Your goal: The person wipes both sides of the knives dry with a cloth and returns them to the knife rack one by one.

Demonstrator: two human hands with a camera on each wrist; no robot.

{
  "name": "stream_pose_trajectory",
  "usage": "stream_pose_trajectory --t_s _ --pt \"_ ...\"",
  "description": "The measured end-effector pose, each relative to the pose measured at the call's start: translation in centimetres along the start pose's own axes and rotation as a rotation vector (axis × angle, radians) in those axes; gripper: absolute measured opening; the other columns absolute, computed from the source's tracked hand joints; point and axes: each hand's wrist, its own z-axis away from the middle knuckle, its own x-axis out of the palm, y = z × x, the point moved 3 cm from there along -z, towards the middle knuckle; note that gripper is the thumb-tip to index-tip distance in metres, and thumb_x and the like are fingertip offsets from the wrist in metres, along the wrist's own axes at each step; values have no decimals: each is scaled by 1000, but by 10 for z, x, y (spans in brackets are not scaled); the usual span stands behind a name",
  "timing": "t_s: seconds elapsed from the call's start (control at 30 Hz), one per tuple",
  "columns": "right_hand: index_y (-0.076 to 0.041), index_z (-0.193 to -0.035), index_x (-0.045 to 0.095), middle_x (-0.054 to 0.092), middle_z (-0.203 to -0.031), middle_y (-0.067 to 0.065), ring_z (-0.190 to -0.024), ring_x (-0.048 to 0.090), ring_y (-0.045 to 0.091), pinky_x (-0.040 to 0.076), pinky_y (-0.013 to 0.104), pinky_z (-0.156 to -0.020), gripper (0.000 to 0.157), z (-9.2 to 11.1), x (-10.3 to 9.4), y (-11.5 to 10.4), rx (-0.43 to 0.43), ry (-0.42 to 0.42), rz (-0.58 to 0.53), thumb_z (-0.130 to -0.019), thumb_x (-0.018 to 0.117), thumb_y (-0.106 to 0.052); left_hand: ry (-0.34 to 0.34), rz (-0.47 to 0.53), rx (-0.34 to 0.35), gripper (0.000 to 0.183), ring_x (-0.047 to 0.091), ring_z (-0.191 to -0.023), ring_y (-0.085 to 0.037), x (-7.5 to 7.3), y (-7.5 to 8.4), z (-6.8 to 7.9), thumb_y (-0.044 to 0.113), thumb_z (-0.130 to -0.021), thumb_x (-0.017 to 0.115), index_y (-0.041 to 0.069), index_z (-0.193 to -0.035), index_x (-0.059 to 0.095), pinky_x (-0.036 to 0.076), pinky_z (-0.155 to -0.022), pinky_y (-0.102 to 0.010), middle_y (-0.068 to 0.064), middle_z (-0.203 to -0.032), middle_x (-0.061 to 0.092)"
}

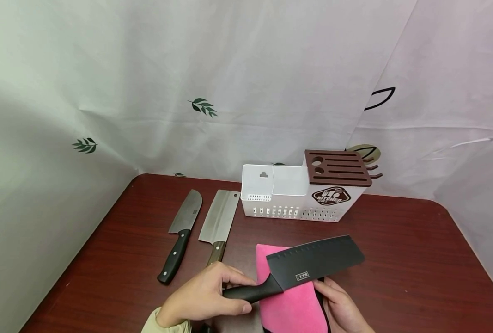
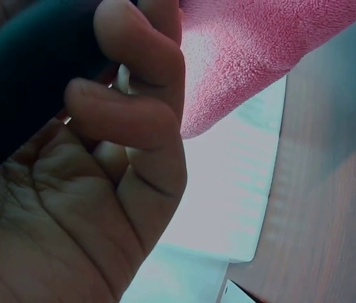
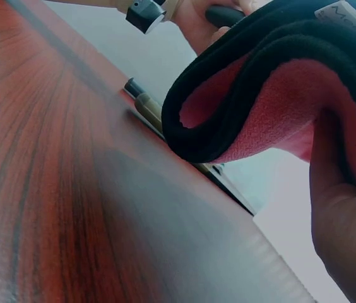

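Observation:
My left hand [image 1: 206, 292] grips the black handle of a black cleaver [image 1: 319, 260], whose blade points right and slightly up. In the left wrist view, fingers curl round that dark handle [image 2: 33, 69]. A folded pink cloth [image 1: 294, 307] with dark edging lies under the blade near the handle. My right hand [image 1: 342, 305] holds the cloth by its right side, thumb [image 3: 329, 154] on the pink fabric in the right wrist view. Whether the cloth presses on the blade's underside cannot be seen.
On the reddish-brown table [image 1: 412, 259], a black-handled knife [image 1: 181, 236] and a wooden-handled cleaver [image 1: 221, 217] lie to the left. A white knife holder [image 1: 277, 185] with a brown slotted top [image 1: 337, 167] stands at the back. Behind it hangs a pale curtain [image 1: 246, 83].

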Motion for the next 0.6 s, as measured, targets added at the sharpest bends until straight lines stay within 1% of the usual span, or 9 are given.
stream_pose_trajectory --t_s 0.27,0.47,0.6 --pt "-9 -142 52 58 -138 6 -125 54 16 42 32 -107 52 0 0 1 1 -3 -18 -111 10 -11 -3 1 -5 22 55 -77 1 0 0 -1 23 -88 77 24 -110 78 45 -67 -17 11 -94 70" --pt "-10 -142 52 57 -140 5 -126 53 15 41 31 -107 52 0 -1 0 -6 14 1 -111 11 -10 -7 12 -4 23 55 -77 0 0 -1 0 23 -88 76 23 -111 78 45 -67 -17 10 -96 71" --pt "-11 -143 52 56 -141 4 -128 52 14 40 31 -108 54 1 -2 -1 -6 20 -9 -110 9 -10 -8 29 -13 23 56 -78 -1 0 -1 0 22 -88 76 22 -111 78 46 -67 -17 9 -96 71"
